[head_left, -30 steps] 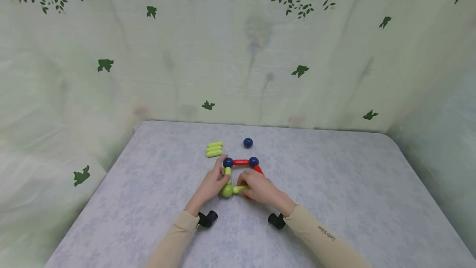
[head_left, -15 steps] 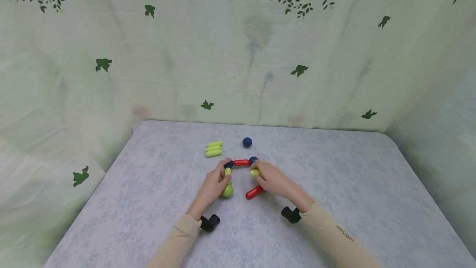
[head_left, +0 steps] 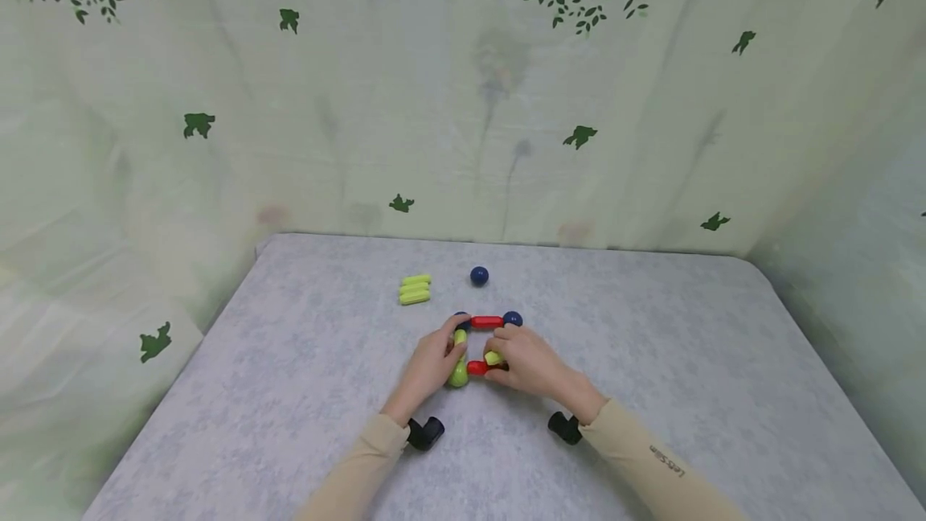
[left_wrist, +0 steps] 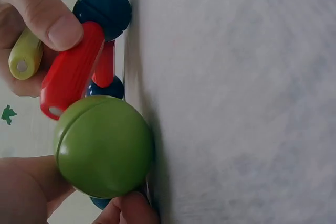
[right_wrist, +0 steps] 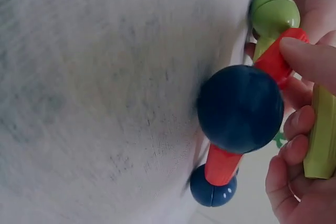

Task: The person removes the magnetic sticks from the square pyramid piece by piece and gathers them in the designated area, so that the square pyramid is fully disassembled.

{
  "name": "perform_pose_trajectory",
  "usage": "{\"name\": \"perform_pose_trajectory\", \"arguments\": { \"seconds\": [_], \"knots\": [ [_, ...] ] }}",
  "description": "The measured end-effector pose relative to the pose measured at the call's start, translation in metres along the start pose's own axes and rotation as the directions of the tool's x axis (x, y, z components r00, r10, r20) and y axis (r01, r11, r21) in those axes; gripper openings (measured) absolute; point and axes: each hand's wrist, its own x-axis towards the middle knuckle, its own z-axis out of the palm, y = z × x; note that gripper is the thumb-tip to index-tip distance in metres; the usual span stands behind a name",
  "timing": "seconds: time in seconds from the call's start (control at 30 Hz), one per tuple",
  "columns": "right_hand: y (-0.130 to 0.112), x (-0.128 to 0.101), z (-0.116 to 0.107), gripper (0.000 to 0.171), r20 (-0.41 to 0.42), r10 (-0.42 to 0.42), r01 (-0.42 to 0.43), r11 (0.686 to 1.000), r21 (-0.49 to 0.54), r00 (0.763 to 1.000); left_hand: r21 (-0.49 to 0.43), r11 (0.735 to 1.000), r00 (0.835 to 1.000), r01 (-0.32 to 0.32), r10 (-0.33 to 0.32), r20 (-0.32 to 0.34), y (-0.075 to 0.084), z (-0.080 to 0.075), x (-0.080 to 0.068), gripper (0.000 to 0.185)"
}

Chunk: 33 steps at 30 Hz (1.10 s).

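My left hand grips a yellow-green magnetic rod that joins a green ball to a blue ball, which the fingers partly cover. My right hand pinches a red magnetic rod with its thumb on top. One end of that rod is at the green ball; the other meets a blue ball. Curled fingers of the right hand also hold a loose yellow-green rod. Along the far side, another red rod links the covered blue ball to a visible blue ball.
Behind the hands lie several yellow-green rods side by side. A single blue ball sits to their right. The grey table ends at a leaf-printed cloth backdrop.
My right hand has pulled the yellow-green rod off the green ball, kept it in its fingers, and brought the red rod's end to that ball. The ball-and-rod frame has shifted slightly right.
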Motion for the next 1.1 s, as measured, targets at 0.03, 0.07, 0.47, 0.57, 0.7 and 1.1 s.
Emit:
{"name": "perform_pose_trajectory", "arguments": {
  "seconds": [0.03, 0.07, 0.47, 0.57, 0.7, 1.1],
  "knots": [
    [0.0, -0.001, 0.0, 0.021, 0.01, 0.008, -0.008, 1.0, -0.005, 1.0, 0.0, 1.0, 1.0, 0.004, -0.004, -0.006, 0.001, 0.0, 0.001, 0.042],
    [0.0, -0.002, 0.001, 0.021, 0.02, 0.017, -0.017, 1.0, -0.01, 1.0, 0.002, 1.0, 1.0, 0.007, -0.007, -0.01, 0.001, 0.001, 0.002, 0.042],
    [0.005, -0.012, -0.002, 0.011, -0.075, 0.287, -0.243, 0.902, 0.357, 0.955, 0.064, 0.997, 0.998, 0.05, -0.051, 0.023, 0.007, -0.006, 0.004, 0.044],
    [0.008, -0.016, -0.007, 0.014, -0.116, 0.427, -0.318, 0.804, 0.502, 0.897, 0.103, 0.99, 0.992, 0.092, -0.082, -0.095, -0.003, -0.022, 0.013, 0.043],
    [0.01, -0.022, -0.011, 0.011, -0.01, 0.443, -0.387, 0.794, 0.469, 0.897, 0.18, 0.975, 0.971, 0.127, -0.086, -0.224, -0.026, -0.046, 0.033, 0.039],
    [0.063, 0.04, -0.022, 0.044, 0.118, 0.418, -0.424, 0.789, 0.445, 0.901, 0.434, 0.892, 0.992, 0.125, -0.104, -0.072, -0.049, -0.06, 0.073, 0.045]
  ]
}}
